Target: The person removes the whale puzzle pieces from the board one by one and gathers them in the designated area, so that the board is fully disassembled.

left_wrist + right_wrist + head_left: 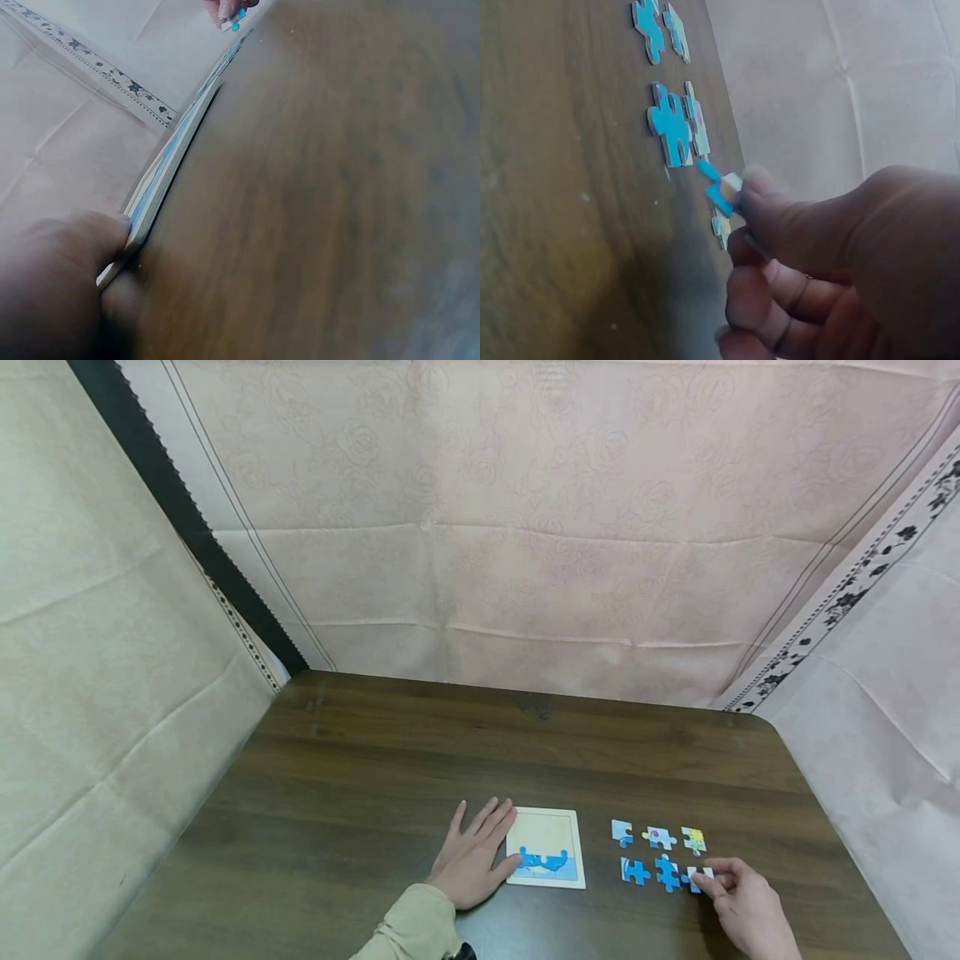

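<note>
A square wooden puzzle board [543,883] lies on the table, with blue pieces or print along its lower part. My left hand [474,860] rests at its left side, fingers spread and straight, the thumb over the lower left corner. In the left wrist view the thumb [105,232] touches the board's edge. My right hand [742,897] pinches a blue and white jigsaw piece [721,196] between thumb and index finger, at the right end of the near row. Beside it lies a blue jigsaw piece [667,873], and further left another blue piece [635,871].
Behind the near row lie a blue and white piece [622,832], a white and blue piece [660,837] and a yellow piece [694,840]. The brown wooden table [375,760] is bordered by pale cloth walls [525,527] at the back and both sides.
</note>
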Demonstrator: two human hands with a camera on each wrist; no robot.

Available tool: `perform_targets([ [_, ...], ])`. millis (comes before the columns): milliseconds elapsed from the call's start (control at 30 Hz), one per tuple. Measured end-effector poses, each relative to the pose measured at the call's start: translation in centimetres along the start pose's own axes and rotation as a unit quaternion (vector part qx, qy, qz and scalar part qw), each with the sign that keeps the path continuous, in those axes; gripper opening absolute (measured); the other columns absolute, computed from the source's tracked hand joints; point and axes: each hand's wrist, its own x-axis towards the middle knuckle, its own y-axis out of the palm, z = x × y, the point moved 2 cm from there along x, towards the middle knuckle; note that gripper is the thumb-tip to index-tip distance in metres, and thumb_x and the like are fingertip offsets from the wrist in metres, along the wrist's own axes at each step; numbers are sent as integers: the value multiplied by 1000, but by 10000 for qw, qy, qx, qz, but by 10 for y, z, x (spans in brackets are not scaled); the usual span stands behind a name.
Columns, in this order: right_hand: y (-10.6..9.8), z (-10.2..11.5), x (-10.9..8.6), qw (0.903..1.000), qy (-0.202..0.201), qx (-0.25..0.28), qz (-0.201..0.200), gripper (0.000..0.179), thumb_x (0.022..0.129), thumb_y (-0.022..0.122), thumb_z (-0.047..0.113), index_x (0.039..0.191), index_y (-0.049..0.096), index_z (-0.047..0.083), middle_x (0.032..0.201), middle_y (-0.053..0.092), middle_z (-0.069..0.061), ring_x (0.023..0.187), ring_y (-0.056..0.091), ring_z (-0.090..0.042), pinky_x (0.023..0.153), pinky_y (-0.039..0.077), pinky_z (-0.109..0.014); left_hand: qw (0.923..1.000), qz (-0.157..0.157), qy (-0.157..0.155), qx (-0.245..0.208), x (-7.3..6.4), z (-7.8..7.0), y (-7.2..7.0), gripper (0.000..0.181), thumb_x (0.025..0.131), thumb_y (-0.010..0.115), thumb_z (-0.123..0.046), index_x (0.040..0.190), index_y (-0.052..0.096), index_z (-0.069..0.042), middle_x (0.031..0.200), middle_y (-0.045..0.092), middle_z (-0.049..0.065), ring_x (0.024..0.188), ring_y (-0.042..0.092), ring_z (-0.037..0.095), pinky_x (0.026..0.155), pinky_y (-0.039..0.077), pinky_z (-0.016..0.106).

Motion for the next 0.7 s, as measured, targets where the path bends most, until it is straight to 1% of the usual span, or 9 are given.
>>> perform_targets([
  [100,1,-1,1,10000,61,-30,-36,50,92,66,37,112,58,-9,78,60,-2,69,52,-17,59,41,-32,10000,-4,-7,23,0,0,0,69,100,30,-59,156,24,-19,161,19,-4,148,12,17,114,3,59],
  [167,2,-2,1,9999,85,-92,-106,45,91,69,34,108,60,-7,76,60,-1,68,53,-17,60,41,-32,10000,34,-28,0,0,0,0,69,100,30,-59,156,23,-20,161,18,-5,148,11,17,114,2,58],
  [367,3,-4,1,9997,190,-160,-84,42,89,70,36,101,62,-4,75,62,1,68,55,-17,61,44,-37,9999,88,-45,-33,0,0,0,69,100,29,-59,156,22,-20,162,17,-5,149,8,16,114,-1,58],
  [467,3,-4,1,9994,312,-157,-46,42,89,71,36,101,63,-4,75,62,1,69,55,-18,61,44,-37,10000,53,-24,-20,0,0,0,69,100,29,-59,156,22,-20,162,17,-5,149,9,16,114,-1,59],
  [600,4,-3,2,9980,614,-120,-66,47,88,72,35,107,61,-7,77,63,-2,69,56,-20,61,43,-37,10000,48,-26,-42,0,0,0,69,100,30,-59,156,23,-20,162,17,-6,149,9,16,114,-1,58],
  [700,5,-2,3,9966,809,-79,-102,49,87,73,35,107,60,-8,78,63,-3,70,57,-21,63,43,-39,9999,66,-34,-69,0,1,1,69,100,30,-60,156,23,-21,161,17,-6,149,9,15,114,-1,58],
])
